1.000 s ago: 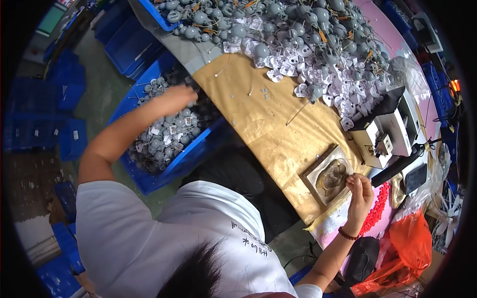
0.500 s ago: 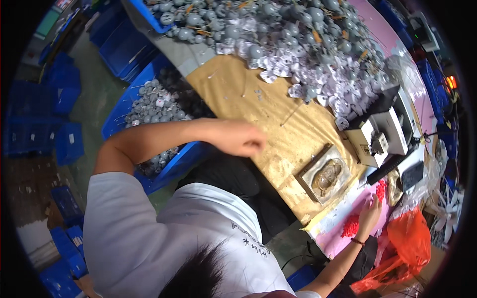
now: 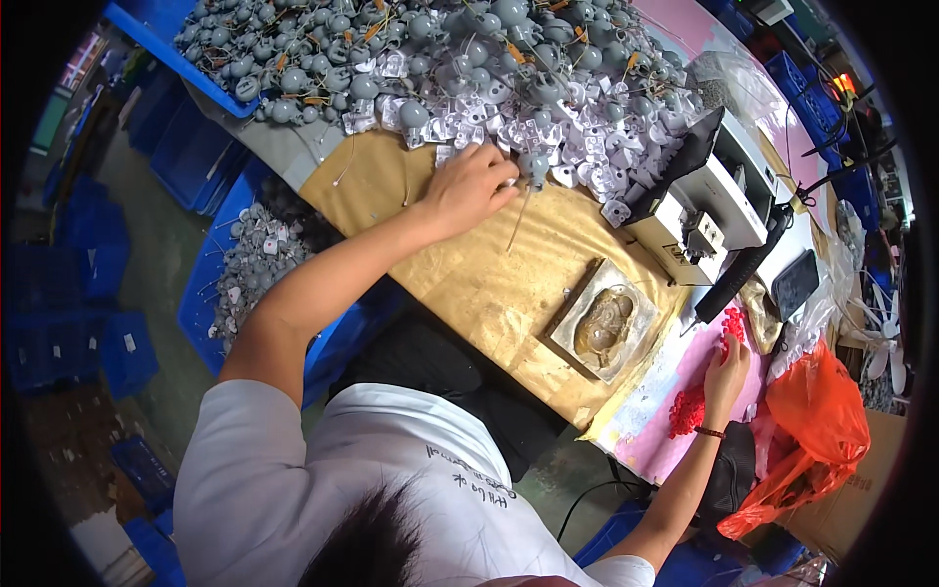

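My left hand [image 3: 471,188] reaches to the near edge of a heap of round grey parts [image 3: 421,110] and clear plastic pieces [image 3: 577,147]. Its fingers are curled, and a small pale bit shows at the fingertips; what they hold is hidden. Just right of them lies a grey ball part [image 3: 534,168] with a thin stalk. Far to the right, my right hand [image 3: 725,377], a beaded bracelet at the wrist, has its fingers drawn together at small red pieces [image 3: 733,323]; anything pinched there cannot be made out. A second red pile [image 3: 687,412] lies beside that wrist.
A metal mould block [image 3: 604,321] rests on the tan-covered table [image 3: 469,279]. Behind it stands a white-and-black device [image 3: 699,220]. An orange-red plastic bag [image 3: 822,406] is at the right. A blue bin [image 3: 201,293] of grey parts stands left of the table.
My left hand has moved away from the table's near edge, forward to the heap. My right hand stays by the red pieces. The whole view has shifted slightly.
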`<move>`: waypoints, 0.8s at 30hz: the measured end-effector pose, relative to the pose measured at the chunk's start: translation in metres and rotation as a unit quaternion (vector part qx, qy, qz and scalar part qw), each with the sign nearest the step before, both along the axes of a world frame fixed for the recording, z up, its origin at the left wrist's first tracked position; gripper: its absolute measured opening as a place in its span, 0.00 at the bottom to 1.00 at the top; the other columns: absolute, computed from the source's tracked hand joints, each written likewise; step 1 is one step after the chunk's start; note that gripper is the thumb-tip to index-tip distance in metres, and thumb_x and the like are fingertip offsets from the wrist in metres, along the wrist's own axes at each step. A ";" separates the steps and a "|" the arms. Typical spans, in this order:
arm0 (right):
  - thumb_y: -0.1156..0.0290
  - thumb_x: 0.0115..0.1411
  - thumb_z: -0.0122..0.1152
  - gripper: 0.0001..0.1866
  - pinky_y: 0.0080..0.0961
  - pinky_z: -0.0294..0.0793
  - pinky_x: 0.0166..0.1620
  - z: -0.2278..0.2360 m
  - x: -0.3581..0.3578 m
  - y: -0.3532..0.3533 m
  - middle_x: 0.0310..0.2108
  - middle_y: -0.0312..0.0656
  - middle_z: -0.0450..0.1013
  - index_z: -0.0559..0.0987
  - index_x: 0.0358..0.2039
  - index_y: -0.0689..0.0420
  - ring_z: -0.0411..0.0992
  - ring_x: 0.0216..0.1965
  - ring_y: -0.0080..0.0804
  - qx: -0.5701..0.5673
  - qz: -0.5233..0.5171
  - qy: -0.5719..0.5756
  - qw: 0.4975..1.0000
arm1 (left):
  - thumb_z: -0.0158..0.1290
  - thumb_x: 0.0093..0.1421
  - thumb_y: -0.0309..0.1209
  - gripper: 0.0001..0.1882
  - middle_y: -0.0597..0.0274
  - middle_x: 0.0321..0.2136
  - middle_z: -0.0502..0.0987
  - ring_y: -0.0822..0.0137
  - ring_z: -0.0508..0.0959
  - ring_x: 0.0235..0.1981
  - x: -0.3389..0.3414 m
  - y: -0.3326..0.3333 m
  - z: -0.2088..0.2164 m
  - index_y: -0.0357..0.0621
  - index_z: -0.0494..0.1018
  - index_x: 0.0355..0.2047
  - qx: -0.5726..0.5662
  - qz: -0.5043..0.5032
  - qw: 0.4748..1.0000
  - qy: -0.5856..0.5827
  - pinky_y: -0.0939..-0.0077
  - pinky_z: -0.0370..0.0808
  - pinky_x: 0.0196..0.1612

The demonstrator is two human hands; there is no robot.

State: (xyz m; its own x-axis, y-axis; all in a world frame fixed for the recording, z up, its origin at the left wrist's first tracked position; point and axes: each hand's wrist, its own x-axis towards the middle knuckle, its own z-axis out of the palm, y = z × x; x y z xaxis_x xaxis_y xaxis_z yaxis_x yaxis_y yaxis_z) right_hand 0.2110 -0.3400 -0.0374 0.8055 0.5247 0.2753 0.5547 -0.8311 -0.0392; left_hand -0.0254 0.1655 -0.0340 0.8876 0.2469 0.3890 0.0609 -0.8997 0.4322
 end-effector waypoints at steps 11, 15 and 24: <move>0.77 0.60 0.59 0.07 0.37 0.72 0.44 0.004 0.000 -0.002 0.38 0.50 0.74 0.79 0.38 0.63 0.73 0.40 0.48 -0.002 -0.008 0.018 1.000 | 0.56 0.56 0.23 0.09 0.52 0.47 0.75 0.52 0.78 0.46 -0.062 -0.013 0.025 0.39 0.72 0.37 -0.100 0.013 0.995 0.025 0.63 0.76 0.47; 0.78 0.62 0.59 0.05 0.27 0.73 0.39 0.020 -0.014 0.013 0.35 0.44 0.75 0.78 0.38 0.63 0.74 0.35 0.33 0.188 -0.018 0.123 0.974 | 0.59 0.55 0.25 0.09 0.52 0.49 0.75 0.52 0.78 0.48 -0.032 -0.076 0.056 0.41 0.74 0.37 -0.234 -0.123 0.964 -0.013 0.65 0.76 0.50; 0.87 0.54 0.62 0.09 0.22 0.73 0.41 0.057 -0.105 0.121 0.34 0.41 0.77 0.79 0.36 0.63 0.75 0.36 0.28 0.366 0.194 0.301 0.859 | 0.62 0.52 0.32 0.14 0.54 0.48 0.70 0.48 0.62 0.59 0.035 -0.157 0.026 0.44 0.74 0.38 -0.082 -0.233 0.968 0.041 0.55 0.62 0.61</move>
State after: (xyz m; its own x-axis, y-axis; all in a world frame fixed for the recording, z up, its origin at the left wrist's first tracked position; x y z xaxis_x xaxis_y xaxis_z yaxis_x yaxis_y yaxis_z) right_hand 0.1063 -0.2186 0.0196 0.7210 0.6496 0.2413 0.4807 -0.2179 -0.8494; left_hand 0.0095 0.0087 -0.0080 0.9440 -0.1346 0.3011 -0.2938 -0.7579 0.5824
